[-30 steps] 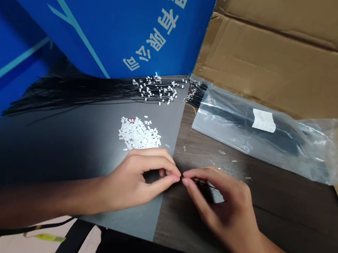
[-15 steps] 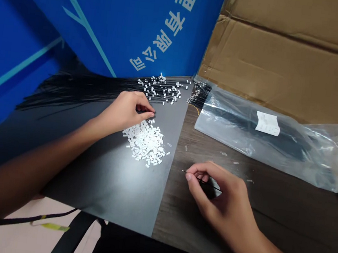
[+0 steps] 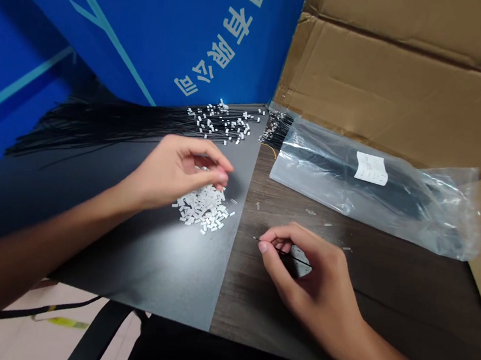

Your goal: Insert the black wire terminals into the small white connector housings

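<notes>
The left hand (image 3: 175,175) hangs just above a heap of small white rectangular pieces (image 3: 202,209), its fingers curved and its thumb close under them. The gap between fingertips and thumb is narrow, and I cannot tell whether it holds a piece. The right hand (image 3: 307,276) rests lower and to the side, pinching a thin black wire (image 3: 288,256) between thumb and forefinger, with the wire's fine tip sticking out past the fingers toward the left hand.

Beyond the left hand, a fan of long black wires (image 3: 111,123) lies on a dark grey mat (image 3: 147,256), many of its ends fitted with white pieces. The left hand and the heap both sit over this mat. Under the right hand is a dark wood-grain tabletop (image 3: 241,320), with a few white scraps lying on it. Ahead of the right hand lies a clear plastic bag (image 3: 365,198) of black wires with a white label (image 3: 371,168). Behind the hands stand a blue printed board (image 3: 154,23) and brown cardboard (image 3: 411,78).
</notes>
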Available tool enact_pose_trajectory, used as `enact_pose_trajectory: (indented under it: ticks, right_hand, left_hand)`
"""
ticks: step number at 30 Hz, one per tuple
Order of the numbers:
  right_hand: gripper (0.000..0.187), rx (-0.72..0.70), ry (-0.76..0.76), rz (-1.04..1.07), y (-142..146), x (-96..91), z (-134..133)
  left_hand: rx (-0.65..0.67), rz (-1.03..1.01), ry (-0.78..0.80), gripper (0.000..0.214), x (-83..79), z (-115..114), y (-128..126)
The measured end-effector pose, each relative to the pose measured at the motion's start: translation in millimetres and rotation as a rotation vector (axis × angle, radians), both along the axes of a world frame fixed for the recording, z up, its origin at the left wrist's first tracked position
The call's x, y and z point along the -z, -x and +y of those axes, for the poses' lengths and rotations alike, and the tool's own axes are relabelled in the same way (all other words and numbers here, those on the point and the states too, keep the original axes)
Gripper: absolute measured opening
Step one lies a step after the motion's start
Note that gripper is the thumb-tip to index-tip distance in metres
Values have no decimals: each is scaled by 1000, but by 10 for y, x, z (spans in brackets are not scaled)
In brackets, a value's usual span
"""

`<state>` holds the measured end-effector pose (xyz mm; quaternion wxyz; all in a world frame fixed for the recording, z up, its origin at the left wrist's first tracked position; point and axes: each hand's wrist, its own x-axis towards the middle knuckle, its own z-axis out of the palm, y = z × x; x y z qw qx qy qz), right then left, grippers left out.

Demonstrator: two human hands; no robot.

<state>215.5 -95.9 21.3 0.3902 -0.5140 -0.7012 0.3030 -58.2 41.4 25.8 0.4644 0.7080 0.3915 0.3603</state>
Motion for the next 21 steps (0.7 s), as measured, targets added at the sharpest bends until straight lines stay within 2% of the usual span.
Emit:
enact_pose_trajectory:
  ticks: [4, 8, 11, 16, 21]
  right_hand:
    - [16, -10, -12, 42, 23, -6, -21]
    - [15, -30, -4, 70, 27, 0, -40]
    - [14, -42, -4, 74, 22, 9, -45]
    - [13, -44, 22, 77, 22, 13, -35]
    - [13, -55, 64, 96, 23, -3, -23]
  left_hand:
    - [128, -243, 267, 11, 63, -395, -214]
    - [169, -404, 470, 14, 148, -612, -302]
    - [148, -365, 499, 15, 130, -685, -324]
    - [140, -269, 406, 25, 74, -755, -347]
    - [146, -310, 542, 20, 101, -776, -335]
